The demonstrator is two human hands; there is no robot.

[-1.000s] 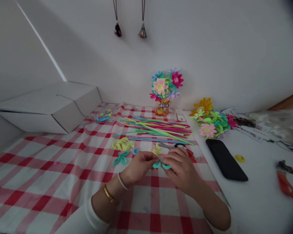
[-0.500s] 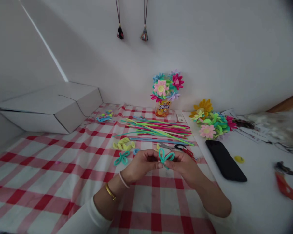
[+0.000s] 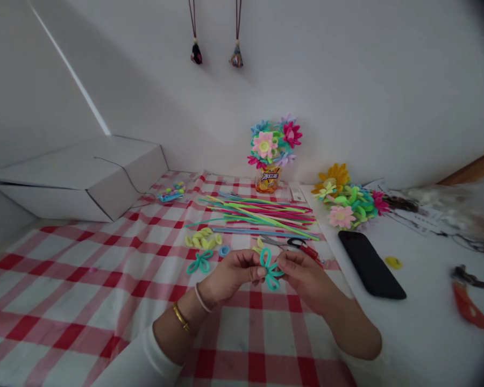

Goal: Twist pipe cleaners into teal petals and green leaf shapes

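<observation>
Between my hands is a teal pipe-cleaner flower (image 3: 271, 281) with three looped petals in sight, held above the checked cloth. My left hand (image 3: 239, 274) pinches it near its centre with thumb and fingers. On the other side, my right hand (image 3: 304, 277) grips the right-hand loop between thumb and forefinger. A second teal looped flower (image 3: 199, 262) lies left of my left hand, beside a small light-blue ring (image 3: 224, 251). Pale yellow curled pieces (image 3: 204, 239) lie just behind these. Scissors (image 3: 294, 243) with dark handles rest behind my hands, next to a red-handled tool (image 3: 311, 252).
Loose coloured pipe cleaners (image 3: 262, 215) spread across the red-and-white cloth (image 3: 145, 322). Behind stands a jar (image 3: 267, 180) of fuzzy flowers. At right are more flowers (image 3: 341, 216), a black phone (image 3: 371, 266) and orange-handled pliers (image 3: 470, 306). A white box (image 3: 80, 177) sits at left.
The teal flower has turned in my fingers, so a lower loop now shows. My right fingers have shifted to hold its right loop; my left hand keeps its pinch.
</observation>
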